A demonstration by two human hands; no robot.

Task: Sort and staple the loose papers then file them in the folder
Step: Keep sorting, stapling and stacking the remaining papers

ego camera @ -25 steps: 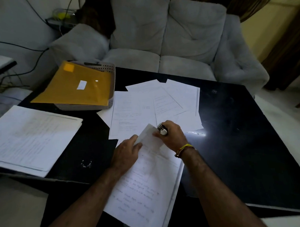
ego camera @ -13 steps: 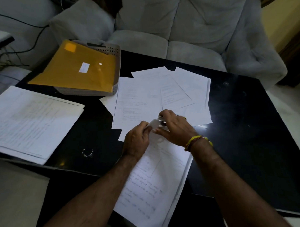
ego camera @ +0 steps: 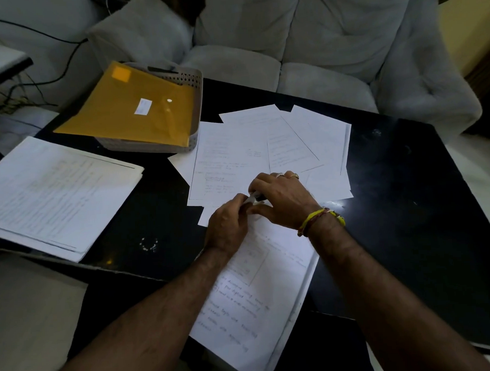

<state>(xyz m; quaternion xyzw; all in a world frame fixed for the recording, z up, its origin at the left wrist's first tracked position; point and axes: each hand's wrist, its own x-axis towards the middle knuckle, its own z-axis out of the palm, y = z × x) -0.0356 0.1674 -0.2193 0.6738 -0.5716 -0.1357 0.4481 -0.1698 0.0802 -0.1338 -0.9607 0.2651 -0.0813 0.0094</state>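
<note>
A handwritten set of papers lies in front of me on the black table. My left hand pinches its top corner. My right hand grips a small silver stapler at that same corner; most of the stapler is hidden under the fingers. Loose white sheets lie fanned out just beyond my hands. A yellow folder rests on a grey tray at the back left.
A thick pile of printed papers sits at the table's left edge. A grey sofa stands behind the table. Black cables run along the wall at far left.
The raised paper corner has come down between my hands, and both hands have closed in on it with the stapler. The view has tilted downward.
</note>
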